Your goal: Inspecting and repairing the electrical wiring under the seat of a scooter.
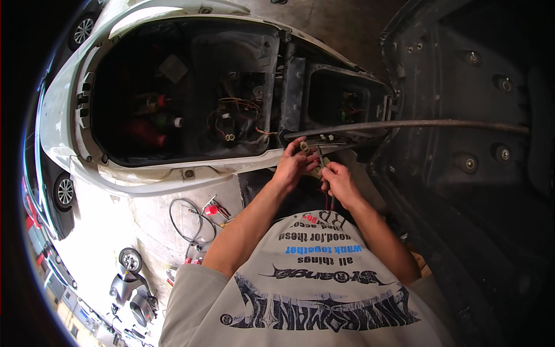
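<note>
My left hand (293, 166) pinches a small pale wire connector (305, 147) by the near edge of an open scooter body (231, 165). Close beside it, my right hand (340, 183) is closed around a slim, rod-like tool (321, 155) whose tip points at the connector; its exact kind is too small to tell. Thin red wires (326, 201) hang below my hands. Inside the scooter's dark storage well (199, 52), loose coloured wires (240, 103) trail out through an opening, with another pale connector (230, 137) among them.
The raised seat (439, 156) stands at the right, a long rod (428, 123) running to it. Bottles (151, 136) lie in the well. On the floor at left are a coiled hose (186, 217) and red-handled tools (215, 209). A parked scooter (133, 292) and cars (58, 191) stand farther left.
</note>
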A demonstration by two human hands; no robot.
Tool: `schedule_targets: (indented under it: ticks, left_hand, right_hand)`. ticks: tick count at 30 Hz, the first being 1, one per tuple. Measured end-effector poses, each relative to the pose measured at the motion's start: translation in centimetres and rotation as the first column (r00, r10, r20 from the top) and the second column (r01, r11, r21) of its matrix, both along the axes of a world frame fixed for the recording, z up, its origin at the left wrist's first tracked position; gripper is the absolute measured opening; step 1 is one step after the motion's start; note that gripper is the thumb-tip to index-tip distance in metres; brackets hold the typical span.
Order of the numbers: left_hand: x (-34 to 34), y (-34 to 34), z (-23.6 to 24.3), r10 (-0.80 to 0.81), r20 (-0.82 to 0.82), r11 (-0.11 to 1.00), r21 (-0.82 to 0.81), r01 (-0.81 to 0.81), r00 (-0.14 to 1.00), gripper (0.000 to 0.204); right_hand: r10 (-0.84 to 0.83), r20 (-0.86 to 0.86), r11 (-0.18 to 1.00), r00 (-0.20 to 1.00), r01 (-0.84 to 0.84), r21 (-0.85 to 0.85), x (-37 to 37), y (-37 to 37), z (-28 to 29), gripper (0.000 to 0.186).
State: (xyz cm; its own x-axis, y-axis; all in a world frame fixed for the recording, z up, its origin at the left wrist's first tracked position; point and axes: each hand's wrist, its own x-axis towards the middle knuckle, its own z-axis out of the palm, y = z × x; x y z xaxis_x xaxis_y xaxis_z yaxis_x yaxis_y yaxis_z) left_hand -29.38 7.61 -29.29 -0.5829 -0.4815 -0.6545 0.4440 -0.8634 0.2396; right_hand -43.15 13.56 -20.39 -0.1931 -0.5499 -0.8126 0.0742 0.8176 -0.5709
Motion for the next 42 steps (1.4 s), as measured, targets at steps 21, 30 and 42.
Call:
schedule_targets:
  ticks: [21,30,42]
  left_hand:
    - [-0.6,-0.4,1.4,-0.006,0.094,0.999,-0.032,0.009,0.996,0.051]
    - [-0.6,-0.1,0.8,-0.004,0.077,0.999,-0.042,0.007,0.997,0.053]
    - [-0.5,-0.6,1.9,-0.036,0.127,0.999,0.011,0.035,0.991,0.05]
  right_hand:
    - [-0.16,0.239,0.984,0.958,0.135,0.118,1.8,-2.3,-0.6,0.019]
    - [-0.242,0.278,0.969,0.93,0.216,0.123,2.2,-2.2,-1.0,0.019]
    - [-0.365,0.381,0.928,0.849,0.302,0.217,1.3,-3.0,-0.7,0.02]
